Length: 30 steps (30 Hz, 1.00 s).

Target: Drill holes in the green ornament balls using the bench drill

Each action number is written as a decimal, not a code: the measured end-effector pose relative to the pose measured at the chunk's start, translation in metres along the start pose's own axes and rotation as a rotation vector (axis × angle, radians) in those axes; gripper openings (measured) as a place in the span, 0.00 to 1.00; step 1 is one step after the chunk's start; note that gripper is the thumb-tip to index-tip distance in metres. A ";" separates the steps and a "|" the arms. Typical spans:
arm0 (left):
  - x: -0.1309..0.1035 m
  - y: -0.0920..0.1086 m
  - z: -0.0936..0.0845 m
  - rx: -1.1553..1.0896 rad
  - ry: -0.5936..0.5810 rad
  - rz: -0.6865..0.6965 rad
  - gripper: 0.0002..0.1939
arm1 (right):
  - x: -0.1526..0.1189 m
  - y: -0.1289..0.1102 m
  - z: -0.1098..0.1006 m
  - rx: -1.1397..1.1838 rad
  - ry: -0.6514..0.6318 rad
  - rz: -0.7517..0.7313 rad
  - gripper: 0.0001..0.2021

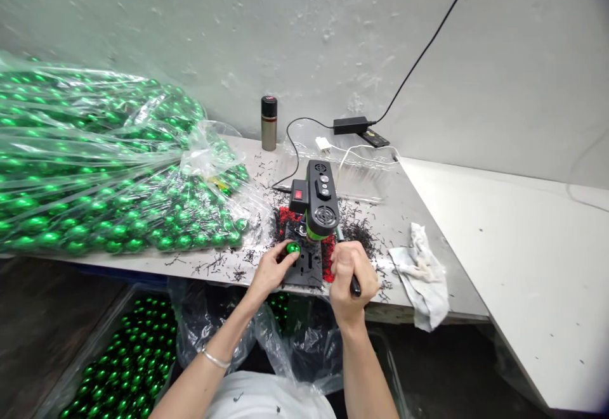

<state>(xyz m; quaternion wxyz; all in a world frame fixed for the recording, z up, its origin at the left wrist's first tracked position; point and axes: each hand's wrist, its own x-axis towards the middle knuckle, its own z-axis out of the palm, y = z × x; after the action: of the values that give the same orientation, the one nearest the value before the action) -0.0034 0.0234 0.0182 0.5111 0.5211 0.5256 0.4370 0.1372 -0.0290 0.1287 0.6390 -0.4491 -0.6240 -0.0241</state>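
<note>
Green ball (293, 248) between pinched left fingers (280, 249), right fingers (344, 262) tight around black handle (355, 287).

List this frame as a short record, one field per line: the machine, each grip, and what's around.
Machine: black, red switch, standing on the grey table
Left grip: thumb and fingers on a green ball, at the machine's black plate
Right grip: closed around the machine's handle
Left of machine: clear bag of green balls
Behind machine: bottle, black power adapter
Right of machine: crumpled cloth
Scattered on table: dark shreds
</note>
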 end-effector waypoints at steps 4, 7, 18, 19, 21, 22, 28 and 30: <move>-0.003 -0.001 0.006 0.426 -0.024 0.280 0.18 | -0.003 0.001 -0.001 0.002 -0.011 -0.011 0.15; -0.003 0.003 0.007 0.565 -0.099 0.414 0.17 | -0.004 0.001 -0.001 -0.003 -0.007 -0.007 0.15; 0.002 -0.015 0.016 0.616 -0.053 0.524 0.17 | -0.025 0.014 0.004 0.023 0.039 -0.009 0.14; 0.002 -0.016 0.015 0.613 -0.055 0.531 0.17 | -0.032 0.020 0.006 0.018 0.046 -0.021 0.14; 0.002 -0.017 0.015 0.608 -0.055 0.542 0.17 | -0.046 0.032 0.010 -0.002 0.056 -0.072 0.15; 0.002 -0.018 0.015 0.605 -0.053 0.547 0.17 | -0.052 0.037 0.011 -0.017 0.059 -0.099 0.15; 0.001 -0.020 0.017 0.598 -0.025 0.558 0.17 | -0.070 0.052 0.021 -0.034 0.140 -0.111 0.18; 0.000 -0.020 0.018 0.600 -0.021 0.555 0.17 | -0.071 0.052 0.023 -0.027 0.150 -0.095 0.18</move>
<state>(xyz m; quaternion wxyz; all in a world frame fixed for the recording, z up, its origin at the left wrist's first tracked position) 0.0122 0.0208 -0.0035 0.2043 0.7734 0.4642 0.3802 0.1348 -0.0217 0.0378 0.6761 -0.4245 -0.5945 -0.0961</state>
